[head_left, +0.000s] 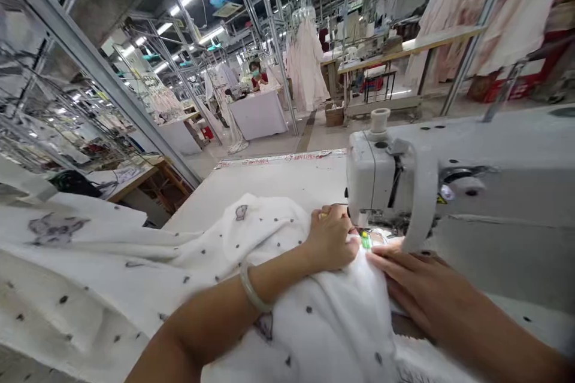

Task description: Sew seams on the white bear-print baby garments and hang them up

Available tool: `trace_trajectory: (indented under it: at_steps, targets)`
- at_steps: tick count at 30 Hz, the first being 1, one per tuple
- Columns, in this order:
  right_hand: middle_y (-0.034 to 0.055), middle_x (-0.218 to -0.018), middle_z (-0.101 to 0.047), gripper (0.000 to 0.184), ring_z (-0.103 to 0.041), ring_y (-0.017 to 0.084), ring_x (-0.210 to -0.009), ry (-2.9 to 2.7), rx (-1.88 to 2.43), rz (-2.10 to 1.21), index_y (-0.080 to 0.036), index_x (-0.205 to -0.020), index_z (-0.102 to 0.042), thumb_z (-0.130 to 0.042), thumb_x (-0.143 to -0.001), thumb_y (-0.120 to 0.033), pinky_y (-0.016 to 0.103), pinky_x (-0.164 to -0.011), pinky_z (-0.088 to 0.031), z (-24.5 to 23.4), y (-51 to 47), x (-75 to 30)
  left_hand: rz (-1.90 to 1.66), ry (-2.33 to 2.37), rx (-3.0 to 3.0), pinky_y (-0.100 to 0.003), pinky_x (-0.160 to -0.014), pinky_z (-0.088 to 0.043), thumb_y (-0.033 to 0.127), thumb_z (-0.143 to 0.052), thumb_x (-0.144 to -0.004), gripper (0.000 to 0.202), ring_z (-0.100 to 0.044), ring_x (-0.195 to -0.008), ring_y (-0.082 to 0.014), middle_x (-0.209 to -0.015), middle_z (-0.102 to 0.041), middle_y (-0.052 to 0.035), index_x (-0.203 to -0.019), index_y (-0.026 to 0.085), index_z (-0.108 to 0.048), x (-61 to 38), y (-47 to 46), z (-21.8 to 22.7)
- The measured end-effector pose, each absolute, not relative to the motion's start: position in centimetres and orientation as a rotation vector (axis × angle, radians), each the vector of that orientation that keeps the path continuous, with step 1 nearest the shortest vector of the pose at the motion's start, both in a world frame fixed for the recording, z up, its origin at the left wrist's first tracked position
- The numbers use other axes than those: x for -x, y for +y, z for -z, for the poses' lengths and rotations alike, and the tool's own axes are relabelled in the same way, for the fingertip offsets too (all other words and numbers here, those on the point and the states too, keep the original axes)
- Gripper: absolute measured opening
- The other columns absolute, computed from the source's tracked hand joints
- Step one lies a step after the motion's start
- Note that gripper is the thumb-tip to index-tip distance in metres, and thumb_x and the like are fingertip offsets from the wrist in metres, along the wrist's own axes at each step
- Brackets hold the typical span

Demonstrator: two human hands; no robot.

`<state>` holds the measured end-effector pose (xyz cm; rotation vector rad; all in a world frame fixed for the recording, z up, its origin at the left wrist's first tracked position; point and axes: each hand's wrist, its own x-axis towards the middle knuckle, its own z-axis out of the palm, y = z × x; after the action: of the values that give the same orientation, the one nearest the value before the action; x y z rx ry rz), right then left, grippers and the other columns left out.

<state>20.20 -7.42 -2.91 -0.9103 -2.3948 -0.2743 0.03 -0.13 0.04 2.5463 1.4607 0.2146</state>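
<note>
A white fabric (148,263) with small dark prints lies bunched across the sewing table (278,179) and over my lap. My left hand (332,236), a pale bangle on its wrist, is curled and presses a fold of the fabric right beside the needle area of the white sewing machine (449,173). My right hand (417,284) lies flat with fingers stretched on the fabric under the machine arm, its fingertips next to a small green part (366,241) by the presser foot.
Metal rack posts (103,78) stand to the left, with a wooden table (130,176) beyond the fabric. Pale garments (308,63) hang on a rail ahead. Another person (256,75) sits at a far white-draped table. Benches and more hanging cloth fill the right background.
</note>
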Motion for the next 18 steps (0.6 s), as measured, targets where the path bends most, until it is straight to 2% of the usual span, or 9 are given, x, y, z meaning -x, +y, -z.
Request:
trace_trajectory:
  at_steps: [5, 8, 9, 11, 14, 16, 18]
  targets:
    - [0.0053, -0.121, -0.075, 0.036, -0.072, 0.021, -0.096, -2.399, 0.932, 0.21, -0.022, -0.136, -0.062, -0.036, -0.113, -0.032, 0.039, -0.086, -0.047, 2.4, -7.6, -20.5, -0.212, 1.448, -2.544, -0.047, -0.111, -0.044, 0.026, -0.057, -0.095, 0.016, -0.056, -0.117, -0.0279, -0.108, -0.062, -0.0083, -0.083, 0.02, -0.065, -0.2, -0.1, -0.5]
    - [0.0064, -0.116, -0.075, 0.037, -0.071, 0.023, -0.095, -2.387, 0.876, 0.298, -0.019, -0.135, -0.061, -0.033, -0.115, -0.034, 0.043, -0.09, -0.043, 1.4, -7.5, -21.0, -0.133, 1.363, -2.547, -0.046, -0.107, -0.049, 0.024, -0.058, -0.095, 0.012, -0.059, -0.114, -0.0286, -0.109, -0.065, -0.0097, -0.089, 0.019, -0.067, 0.4, 0.1, -2.0]
    - [0.0074, -0.113, -0.075, 0.038, -0.07, 0.023, -0.094, -2.387, 0.84, 0.33, -0.018, -0.131, -0.062, -0.031, -0.115, -0.034, 0.043, -0.091, -0.042, 1.0, -7.5, -21.1, -0.113, 1.316, -2.557, -0.046, -0.107, -0.05, 0.024, -0.059, -0.095, 0.01, -0.06, -0.114, -0.0286, -0.113, -0.066, -0.0104, -0.095, 0.018, -0.067, 0.8, -0.2, -2.9]
    - [0.0074, -0.102, -0.074, 0.04, -0.067, 0.023, -0.086, -2.431, 0.742, 0.32, -0.017, -0.115, -0.065, -0.03, -0.116, -0.035, 0.043, -0.086, -0.042, 0.0, -7.9, -21.1, -0.122, 1.165, -2.629, -0.046, -0.111, -0.049, 0.023, -0.058, -0.096, 0.019, -0.06, -0.12, -0.0293, -0.124, -0.065, -0.0131, -0.112, 0.017, -0.066, 2.1, -1.3, -4.7]
    - [0.0022, -0.079, -0.065, 0.037, -0.057, 0.022, -0.069, -2.591, 0.52, 0.209, -0.021, -0.089, -0.061, -0.038, -0.114, -0.035, 0.04, -0.069, -0.04, -0.4, -9.6, -20.6, -0.154, 0.745, -2.771, -0.05, -0.123, -0.036, 0.034, -0.061, -0.099, 0.043, -0.054, -0.135, -0.0317, -0.144, -0.059, -0.0174, -0.137, 0.014, -0.057, 4.3, -4.4, -6.5]
    - [0.001, -0.074, -0.061, 0.031, -0.052, 0.022, -0.065, -2.664, 0.376, 0.193, -0.022, -0.084, -0.059, -0.045, -0.11, -0.029, 0.04, -0.065, -0.039, 0.5, -11.2, -19.9, -0.129, 0.562, -2.815, -0.052, -0.127, -0.03, 0.047, -0.064, -0.099, 0.055, -0.058, -0.13, -0.0319, -0.139, -0.063, -0.017, -0.141, 0.014, -0.055, 5.3, -6.5, -6.2]
    - [0.0029, -0.077, -0.064, 0.027, -0.054, 0.023, -0.069, -2.672, 0.308, 0.23, -0.022, -0.086, -0.064, -0.046, -0.106, -0.023, 0.041, -0.07, -0.044, 2.0, -12.9, -19.1, -0.146, 0.569, -2.853, -0.051, -0.123, -0.035, 0.047, -0.06, -0.102, 0.044, -0.066, -0.112, -0.0287, -0.12, -0.071, -0.0141, -0.13, 0.014, -0.062, 5.8, -7.8, -4.8]
